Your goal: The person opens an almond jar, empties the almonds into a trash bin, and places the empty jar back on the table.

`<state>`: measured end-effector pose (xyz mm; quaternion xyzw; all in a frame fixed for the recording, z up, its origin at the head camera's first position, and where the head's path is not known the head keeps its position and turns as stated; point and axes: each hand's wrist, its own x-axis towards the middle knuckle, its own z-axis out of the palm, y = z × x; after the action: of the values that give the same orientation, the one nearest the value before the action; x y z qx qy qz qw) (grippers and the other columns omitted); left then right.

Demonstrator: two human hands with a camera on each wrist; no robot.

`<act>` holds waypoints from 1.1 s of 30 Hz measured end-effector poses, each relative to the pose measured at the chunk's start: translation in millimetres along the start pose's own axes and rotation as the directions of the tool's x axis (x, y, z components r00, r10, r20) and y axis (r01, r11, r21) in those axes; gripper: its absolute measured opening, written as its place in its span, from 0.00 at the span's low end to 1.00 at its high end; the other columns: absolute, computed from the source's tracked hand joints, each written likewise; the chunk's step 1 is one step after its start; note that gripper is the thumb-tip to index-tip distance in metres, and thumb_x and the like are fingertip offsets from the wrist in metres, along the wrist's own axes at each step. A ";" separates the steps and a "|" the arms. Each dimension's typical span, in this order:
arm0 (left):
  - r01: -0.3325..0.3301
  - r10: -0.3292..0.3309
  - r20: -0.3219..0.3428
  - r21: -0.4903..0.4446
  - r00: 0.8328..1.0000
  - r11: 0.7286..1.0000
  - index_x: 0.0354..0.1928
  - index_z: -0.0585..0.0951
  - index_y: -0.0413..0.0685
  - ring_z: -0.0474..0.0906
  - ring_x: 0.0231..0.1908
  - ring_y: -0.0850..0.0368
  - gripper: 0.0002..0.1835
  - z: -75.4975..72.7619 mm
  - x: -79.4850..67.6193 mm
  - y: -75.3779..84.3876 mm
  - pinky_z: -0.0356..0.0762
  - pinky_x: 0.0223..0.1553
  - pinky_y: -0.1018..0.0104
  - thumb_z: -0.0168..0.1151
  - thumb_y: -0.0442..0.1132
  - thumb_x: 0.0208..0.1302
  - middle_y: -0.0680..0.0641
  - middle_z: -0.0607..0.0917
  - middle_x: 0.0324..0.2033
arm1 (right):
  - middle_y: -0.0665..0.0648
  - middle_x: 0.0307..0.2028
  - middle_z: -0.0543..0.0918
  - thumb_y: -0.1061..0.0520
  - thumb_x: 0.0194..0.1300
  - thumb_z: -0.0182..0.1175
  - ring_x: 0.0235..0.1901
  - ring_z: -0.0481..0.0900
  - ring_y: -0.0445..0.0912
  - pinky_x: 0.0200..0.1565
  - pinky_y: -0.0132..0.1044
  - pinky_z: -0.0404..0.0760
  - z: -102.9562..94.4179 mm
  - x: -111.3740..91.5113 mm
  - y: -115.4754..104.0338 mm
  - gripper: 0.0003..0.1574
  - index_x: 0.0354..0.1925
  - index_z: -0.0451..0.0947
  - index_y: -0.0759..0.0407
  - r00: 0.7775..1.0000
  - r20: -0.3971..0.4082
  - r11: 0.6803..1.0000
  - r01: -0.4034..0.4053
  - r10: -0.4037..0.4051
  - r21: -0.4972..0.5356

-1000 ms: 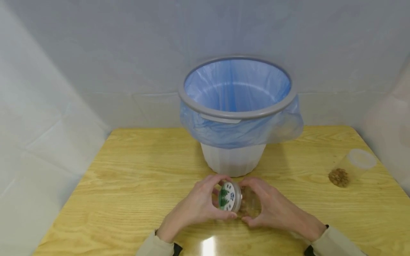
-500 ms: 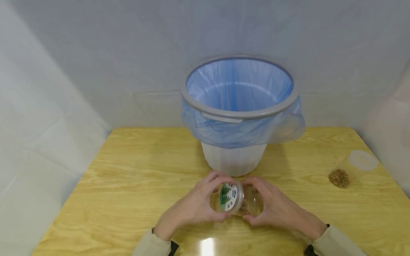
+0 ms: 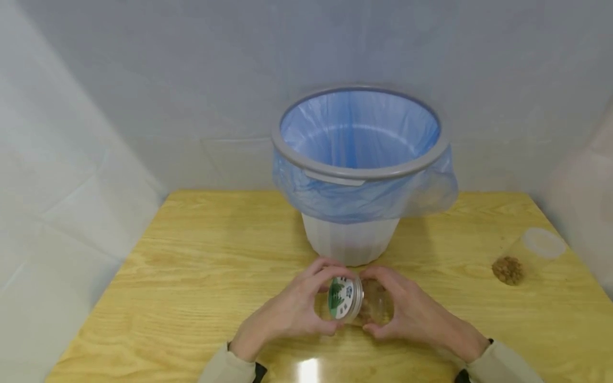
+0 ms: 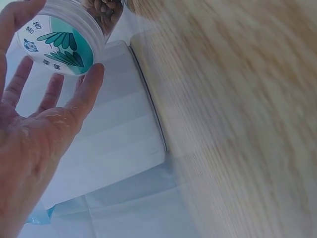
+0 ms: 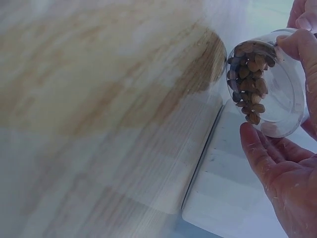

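A clear jar of brown kernels or nuts is held tilted low over the table, its lid turned to the left. The lid bears a white and green label with a leaf picture. My left hand grips the lid's rim, thumb on the near side and fingers on the far side. The right hand holds the jar's body from the right, thumb and fingers curled round it. In the left wrist view the thumb touches the lid's edge.
Just beyond the hands stands a white bin with a grey rim and a blue bag liner. On the right of the wooden table is another clear container with brown bits at its bottom. Pale sheeting surrounds the table.
My left thumb has drawn back slightly leftward along the lid's rim. The lid's label looks turned a little. The right hand has barely moved.
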<state>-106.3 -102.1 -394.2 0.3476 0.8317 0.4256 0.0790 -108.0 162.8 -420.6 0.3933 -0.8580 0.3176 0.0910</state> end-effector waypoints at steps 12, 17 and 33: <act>0.035 -0.035 0.003 -0.057 0.999 0.998 0.68 0.71 0.68 0.75 0.58 0.57 0.45 -0.1 -0.9 0.5 0.80 0.60 0.65 0.79 0.36 0.47 0.56 0.71 0.60 | 0.48 0.56 0.80 0.51 0.38 0.84 0.50 0.82 0.42 0.50 0.38 0.85 1.3 0.8 -0.9 0.55 0.64 0.70 0.52 1.000 -0.002 1.000 0.003 -0.003 0.010; 0.069 -0.068 0.012 -0.041 0.998 0.997 0.68 0.70 0.72 0.75 0.59 0.59 0.45 1.5 -3.3 0.0 0.80 0.61 0.64 0.79 0.38 0.47 0.59 0.70 0.61 | 0.47 0.56 0.80 0.51 0.38 0.84 0.50 0.81 0.41 0.50 0.37 0.85 3.7 -1.8 -1.5 0.55 0.64 0.70 0.51 1.000 -0.004 1.000 0.000 0.000 0.021; 0.104 -0.104 0.001 -0.041 0.995 0.994 0.68 0.69 0.73 0.76 0.58 0.56 0.45 2.4 -3.4 1.9 0.81 0.57 0.67 0.79 0.40 0.47 0.58 0.71 0.60 | 0.44 0.56 0.79 0.50 0.40 0.83 0.50 0.81 0.40 0.49 0.36 0.85 2.7 -1.3 0.1 0.54 0.64 0.70 0.49 1.000 -0.007 1.000 0.007 -0.007 0.012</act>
<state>-101.8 -102.0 -394.9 0.3019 0.8399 0.4380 0.1074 -106.9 162.0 -423.3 0.3957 -0.8544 0.3237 0.0928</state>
